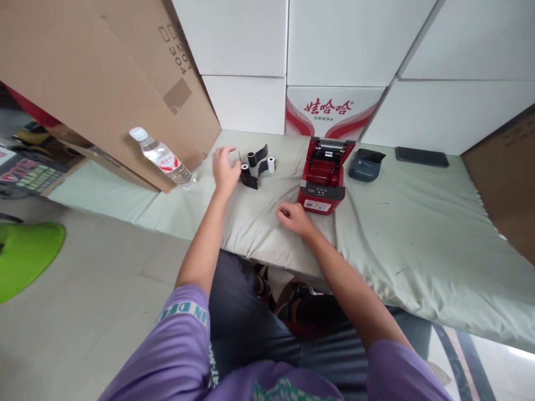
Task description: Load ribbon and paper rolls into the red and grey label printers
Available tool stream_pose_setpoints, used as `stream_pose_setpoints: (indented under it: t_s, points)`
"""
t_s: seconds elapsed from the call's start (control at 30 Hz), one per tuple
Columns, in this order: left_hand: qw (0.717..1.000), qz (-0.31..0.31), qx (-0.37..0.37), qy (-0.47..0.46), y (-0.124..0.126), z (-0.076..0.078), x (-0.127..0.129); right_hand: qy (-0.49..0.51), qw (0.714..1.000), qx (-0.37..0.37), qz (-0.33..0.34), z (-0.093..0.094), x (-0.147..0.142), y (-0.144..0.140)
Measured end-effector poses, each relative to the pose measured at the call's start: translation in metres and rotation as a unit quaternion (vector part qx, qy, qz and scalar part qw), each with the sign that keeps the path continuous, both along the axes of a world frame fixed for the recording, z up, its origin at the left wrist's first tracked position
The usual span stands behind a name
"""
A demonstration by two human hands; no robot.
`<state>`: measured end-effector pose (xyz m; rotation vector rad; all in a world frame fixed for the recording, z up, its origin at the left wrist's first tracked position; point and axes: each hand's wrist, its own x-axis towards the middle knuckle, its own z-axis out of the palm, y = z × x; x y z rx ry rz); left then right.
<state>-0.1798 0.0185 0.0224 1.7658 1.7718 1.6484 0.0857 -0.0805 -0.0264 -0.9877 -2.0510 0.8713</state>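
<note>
A red and black receipt printer sits on the cloth-covered table with its lid open. My right hand rests on the cloth just in front of the printer's left corner, fingers curled, holding nothing I can see. My left hand reaches toward a cluster of small rolls, fingers spread; it is next to a black roll. Behind that roll lie a curled black strip and a white paper roll.
A water bottle lies tilted against a large cardboard sheet at the left. A dark grey device and a black phone lie right of the printer. White boxes wall the back. A green object is on the floor.
</note>
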Motion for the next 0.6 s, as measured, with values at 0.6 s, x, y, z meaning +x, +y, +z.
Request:
stream_pose_setpoints:
  t_s: [0.6]
  points:
    - [0.752,-0.061,-0.072,-0.652,0.005,-0.004,-0.038,0.004,1.000,0.015,-0.024,0.000,-0.010,0.006]
